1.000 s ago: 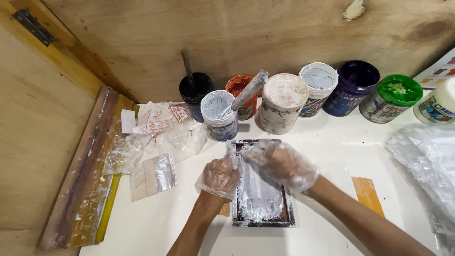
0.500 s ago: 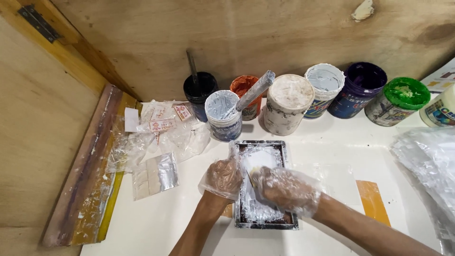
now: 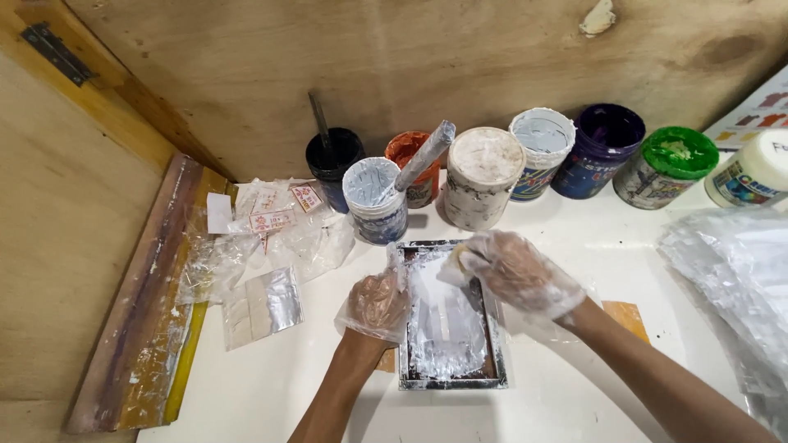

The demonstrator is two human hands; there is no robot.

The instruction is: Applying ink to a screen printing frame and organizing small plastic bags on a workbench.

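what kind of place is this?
Likely a small screen-printing or paint workbench: a row of open ink tubs along a plywood wall, a squeegee at the table's edge, and gloved hands, left hand, right hand, working white ink in a small frame.

White paste coats the dark-rimmed tray [image 3: 450, 328] between the hands; beyond them, orange [image 3: 414, 168], purple [image 3: 603, 148] and green [image 3: 666, 166] jars.

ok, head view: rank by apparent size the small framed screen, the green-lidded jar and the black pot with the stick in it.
1. small framed screen, clearly largest, though nearest the camera.
2. green-lidded jar.
3. black pot, partly hidden by the white-paint tub; close to the jar, so 2 and 3 are unsure.
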